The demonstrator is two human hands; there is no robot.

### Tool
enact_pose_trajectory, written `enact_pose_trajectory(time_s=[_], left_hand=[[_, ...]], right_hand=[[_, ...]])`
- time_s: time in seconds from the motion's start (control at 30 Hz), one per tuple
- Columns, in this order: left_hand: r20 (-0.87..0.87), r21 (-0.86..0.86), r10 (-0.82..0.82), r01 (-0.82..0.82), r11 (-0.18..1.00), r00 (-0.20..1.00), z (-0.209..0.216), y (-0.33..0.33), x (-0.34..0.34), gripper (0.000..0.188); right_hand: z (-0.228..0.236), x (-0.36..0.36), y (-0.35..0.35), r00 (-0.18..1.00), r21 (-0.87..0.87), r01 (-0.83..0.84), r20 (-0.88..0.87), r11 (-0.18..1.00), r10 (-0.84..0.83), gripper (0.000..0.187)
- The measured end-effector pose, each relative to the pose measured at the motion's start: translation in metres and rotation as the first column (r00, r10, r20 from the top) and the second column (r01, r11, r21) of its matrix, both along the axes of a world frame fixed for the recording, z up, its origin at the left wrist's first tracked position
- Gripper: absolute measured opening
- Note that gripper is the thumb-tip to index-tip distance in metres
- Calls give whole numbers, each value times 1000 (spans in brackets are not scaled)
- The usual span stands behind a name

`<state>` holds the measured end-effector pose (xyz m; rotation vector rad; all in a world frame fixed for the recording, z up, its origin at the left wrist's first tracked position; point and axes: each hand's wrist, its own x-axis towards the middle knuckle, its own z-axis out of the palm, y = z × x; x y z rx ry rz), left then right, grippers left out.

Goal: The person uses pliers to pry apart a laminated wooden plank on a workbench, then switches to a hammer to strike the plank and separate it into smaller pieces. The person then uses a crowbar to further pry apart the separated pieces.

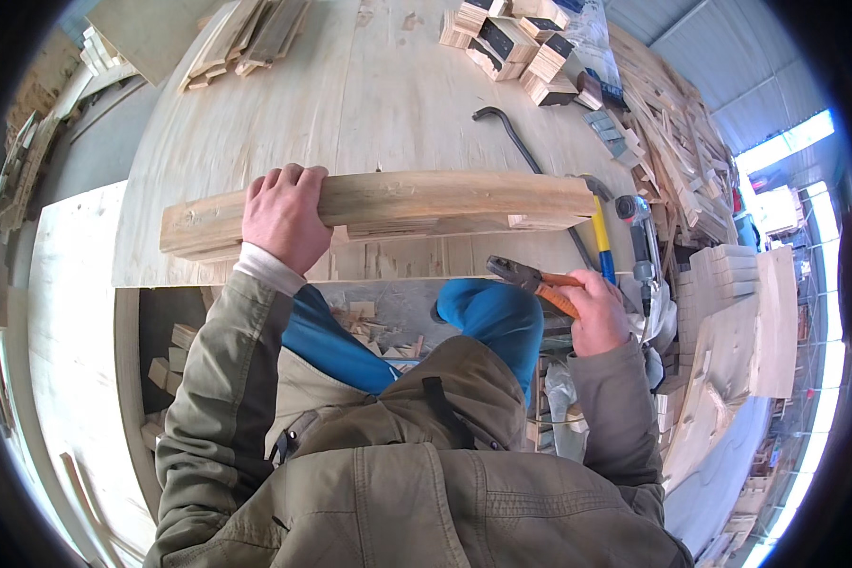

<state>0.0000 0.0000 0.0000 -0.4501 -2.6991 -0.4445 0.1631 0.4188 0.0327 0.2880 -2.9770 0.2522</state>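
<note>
Across the near part of a wooden worktable [256, 142] lies a long wooden beam [454, 194], with more wood visible beneath it. My left hand [289, 213] is closed over the beam left of its middle, fingers over the far edge and the thumb on the near side. In my right hand [594, 312] is a pair of pliers [530, 277] with orange handles, my fingers wrapped round the grips. The dark jaws point left, just in front of the table's near edge and apart from the beam. A hammer [600, 227] with a yellow and blue handle lies by the beam's right end.
A dark pry bar [511, 133] runs behind and under the beam. A power tool [639, 237] sits at the table's right edge. Wood blocks [506, 47] are stacked at the far right, boards [241, 43] at the far left. Scrap wood [682, 142] is piled beyond the right edge.
</note>
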Motion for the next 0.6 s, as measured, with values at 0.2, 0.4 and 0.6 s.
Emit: enact_pose_trajectory(time_s=[0.2, 0.4, 0.6], left_hand=[[45, 3, -51, 51, 999, 998, 2, -7, -2, 50], [-41, 84, -113, 116, 990, 993, 10, -41, 14, 84], [-18, 101, -91, 93, 991, 996, 5, -65, 17, 85]], right_hand=[[52, -27, -26, 996, 122, -64, -62, 991, 72, 36], [95, -72, -48, 962, 356, -181, -131, 917, 241, 27], [126, -122, -85, 908, 508, -300, -107, 808, 405, 17]])
